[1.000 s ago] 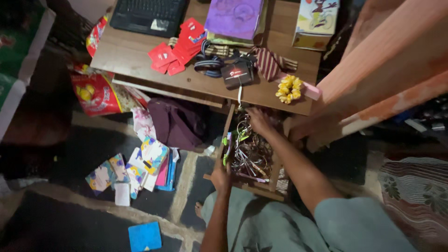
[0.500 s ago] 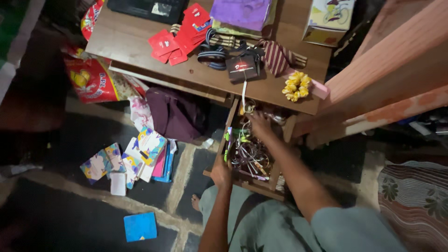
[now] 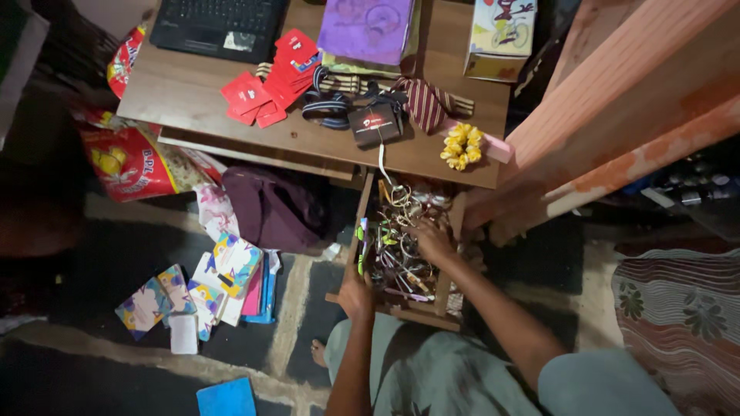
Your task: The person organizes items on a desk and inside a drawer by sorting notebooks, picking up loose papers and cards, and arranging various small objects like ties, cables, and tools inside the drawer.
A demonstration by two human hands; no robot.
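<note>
The wooden drawer (image 3: 447, 254), pulled out under the desk (image 3: 193, 92) and crammed with bangles (image 3: 401, 258), has the left hand (image 3: 355, 295) gripping its front corner while the right hand (image 3: 433, 240) digs among them, fingers hidden.

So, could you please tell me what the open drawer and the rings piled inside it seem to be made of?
The drawer looks like unfinished pale wood, judging by its matt plank sides. The rings look like thin metal, probably bangles, since they glint; some could be plastic. The right hand rests among them.
</note>
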